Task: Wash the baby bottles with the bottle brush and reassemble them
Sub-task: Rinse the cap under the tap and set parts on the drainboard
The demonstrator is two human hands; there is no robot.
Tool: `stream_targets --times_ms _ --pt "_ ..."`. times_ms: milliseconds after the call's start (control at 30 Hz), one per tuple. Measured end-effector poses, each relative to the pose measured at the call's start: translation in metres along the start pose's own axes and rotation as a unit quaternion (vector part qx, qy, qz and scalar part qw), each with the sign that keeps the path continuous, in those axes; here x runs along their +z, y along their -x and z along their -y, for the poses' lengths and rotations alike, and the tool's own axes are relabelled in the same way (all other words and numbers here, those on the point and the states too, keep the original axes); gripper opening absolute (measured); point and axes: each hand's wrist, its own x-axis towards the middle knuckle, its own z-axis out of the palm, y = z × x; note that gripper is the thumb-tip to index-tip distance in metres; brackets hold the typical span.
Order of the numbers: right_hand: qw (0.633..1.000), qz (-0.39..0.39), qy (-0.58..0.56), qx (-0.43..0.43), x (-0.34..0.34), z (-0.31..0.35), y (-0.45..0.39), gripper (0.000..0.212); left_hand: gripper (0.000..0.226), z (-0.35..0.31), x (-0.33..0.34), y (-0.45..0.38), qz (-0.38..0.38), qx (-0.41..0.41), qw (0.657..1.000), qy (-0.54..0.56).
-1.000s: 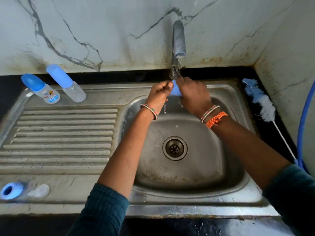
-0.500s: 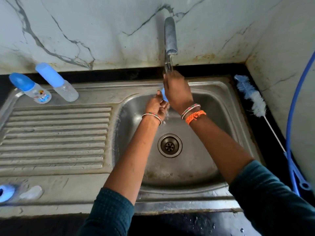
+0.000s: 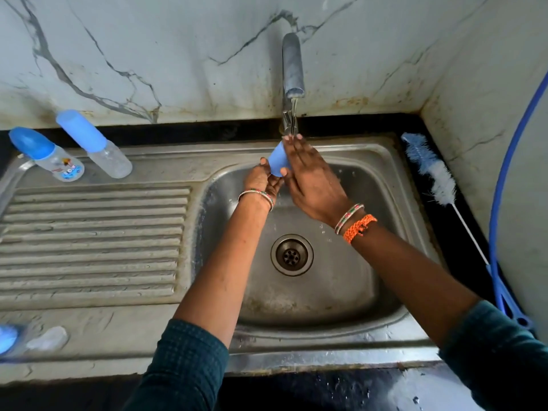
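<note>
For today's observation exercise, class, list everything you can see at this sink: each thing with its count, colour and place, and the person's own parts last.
Baby bottles: two, clear with blue caps, lying at the drainboard's back left.
Blue cap: one, under the tap, in the left hand's grip.
Bottle brush: one, blue and white, on the black counter right of the sink.
Tap: one, steel, running.
Sink: one, steel, with drainboard on the left.
Blue ring and clear piece: blurred, front left edge.
Blue hose: one, right wall.
Left hand: holds the cap.
Right hand: fingers straight against the cap.
</note>
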Motion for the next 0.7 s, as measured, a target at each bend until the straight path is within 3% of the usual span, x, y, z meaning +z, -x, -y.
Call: stream_targets --times_ms 67,167,233,300,367,400,433,467,533,600,700 --pt "1.000 0.002 -0.001 -0.014 0.000 -0.001 0.008 0.060 0.021 0.004 -0.003 -0.002 -0.001 -0.004 1.000 -0.012" --pt "0.997 -0.011 -0.061 0.037 -0.005 -0.003 0.011 0.055 0.021 0.014 -0.003 -0.001 0.022 0.016 0.998 -0.055" --pt "0.988 -0.023 -0.112 0.103 -0.009 -0.003 0.003 0.051 0.019 0.018 -0.001 -0.002 0.058 0.086 0.987 -0.120" --pt "0.966 0.005 -0.196 0.166 -0.014 0.000 -0.007 0.046 0.020 0.012 -0.002 -0.006 0.097 0.177 0.955 -0.218" --pt "0.895 0.070 -0.382 0.220 -0.019 0.001 -0.013 0.038 0.022 0.002 -0.005 -0.011 0.142 0.238 0.915 -0.292" --pt "0.847 0.084 -0.468 0.240 -0.022 0.000 -0.015 0.040 0.022 -0.004 -0.006 -0.012 0.162 0.252 0.904 -0.306" --pt "0.822 0.078 -0.512 0.238 -0.027 -0.001 -0.017 0.046 0.022 -0.008 -0.004 -0.010 0.176 0.256 0.900 -0.306" --pt "0.833 0.053 -0.507 0.214 -0.028 -0.003 -0.021 0.049 0.021 -0.011 -0.001 -0.008 0.187 0.247 0.906 -0.287" --pt "0.892 -0.022 -0.422 0.161 -0.025 -0.006 -0.028 0.040 0.013 -0.012 0.000 -0.006 0.199 0.193 0.937 -0.214" --pt "0.907 -0.067 -0.385 0.158 -0.019 -0.009 -0.032 0.031 0.008 -0.006 -0.003 -0.007 0.202 0.085 0.958 -0.186" --pt "0.951 -0.077 -0.262 0.142 -0.008 -0.009 -0.026 0.020 0.046 0.002 -0.011 -0.008 0.183 -0.052 0.966 -0.174"
